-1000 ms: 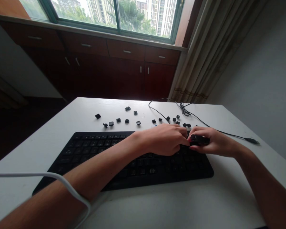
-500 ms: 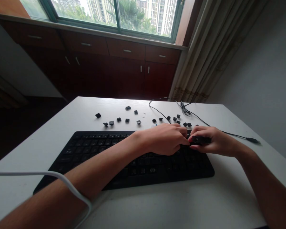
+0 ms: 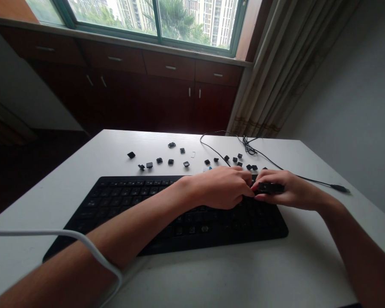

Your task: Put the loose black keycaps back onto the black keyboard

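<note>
A black keyboard (image 3: pixel 211 246) lies on the white table, partly covered by my left forearm. My left hand (image 3: pixel 223 186) reaches across to its upper right part. Its fingers are bent, with thumb and forefinger pressed together close to the right hand's fingertips; what they grip there is hidden. My right hand (image 3: pixel 284 188) is closed around a small black oblong piece (image 3: pixel 269 188) over the keyboard's right end. The two hands' fingertips meet or nearly touch. Behind the keyboard lie several loose black keycaps (image 3: pixel 170 161), some upside down.
The keyboard's black cable (image 3: pixel 250 147) loops at the back and runs to a plug (image 3: pixel 339 188) on the right. A white cable (image 3: pixel 93 248) crosses over my left forearm. The white table (image 3: pixel 231 278) stands before dark red cabinets (image 3: pixel 167 98) and a window.
The fingertips of both hands have shifted very slightly to the left. Otherwise the hands, keyboard and loose keycaps keep their places, apart from a small camera shift.
</note>
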A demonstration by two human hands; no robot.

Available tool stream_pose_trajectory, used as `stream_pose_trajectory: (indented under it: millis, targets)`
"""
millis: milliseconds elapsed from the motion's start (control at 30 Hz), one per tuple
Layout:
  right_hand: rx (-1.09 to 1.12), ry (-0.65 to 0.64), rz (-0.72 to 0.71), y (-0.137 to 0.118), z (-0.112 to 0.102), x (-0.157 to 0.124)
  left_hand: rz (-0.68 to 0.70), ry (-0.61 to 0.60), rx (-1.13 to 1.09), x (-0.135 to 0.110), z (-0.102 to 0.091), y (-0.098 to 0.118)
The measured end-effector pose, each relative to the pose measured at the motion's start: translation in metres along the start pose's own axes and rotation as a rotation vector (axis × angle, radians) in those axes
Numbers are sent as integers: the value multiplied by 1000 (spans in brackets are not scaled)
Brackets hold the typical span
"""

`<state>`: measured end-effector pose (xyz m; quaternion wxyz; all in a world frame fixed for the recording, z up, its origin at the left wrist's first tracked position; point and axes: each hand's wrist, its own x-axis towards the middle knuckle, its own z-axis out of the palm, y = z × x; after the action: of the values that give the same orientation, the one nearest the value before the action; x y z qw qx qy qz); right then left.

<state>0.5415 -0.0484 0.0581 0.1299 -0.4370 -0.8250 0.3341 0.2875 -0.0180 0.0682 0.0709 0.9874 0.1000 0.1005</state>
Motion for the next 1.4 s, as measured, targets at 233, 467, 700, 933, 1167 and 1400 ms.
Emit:
stream_pose_trajectory:
  millis: [233,467,700,933,1167,1400]
  targets:
    - [169,252,47,-10,2,-3,-43,7,-5,-5,-13,-6]
    - [614,581,-109,-16,21,8,-72,-26,25,-9,-22,-9]
    - [955,482,-97,-44,19,25,-120,-104,58,-16,-32,-10]
    - [974,429,-53,-54,31,47,-339,-218,62,-31,-51,-16]
    - [937,692,-173,-55,40,37,-568,-463,22,-41,-56,-18]
    - [852,521,-39,-41,61,40,-585,-465,14,-41,-62,-14]
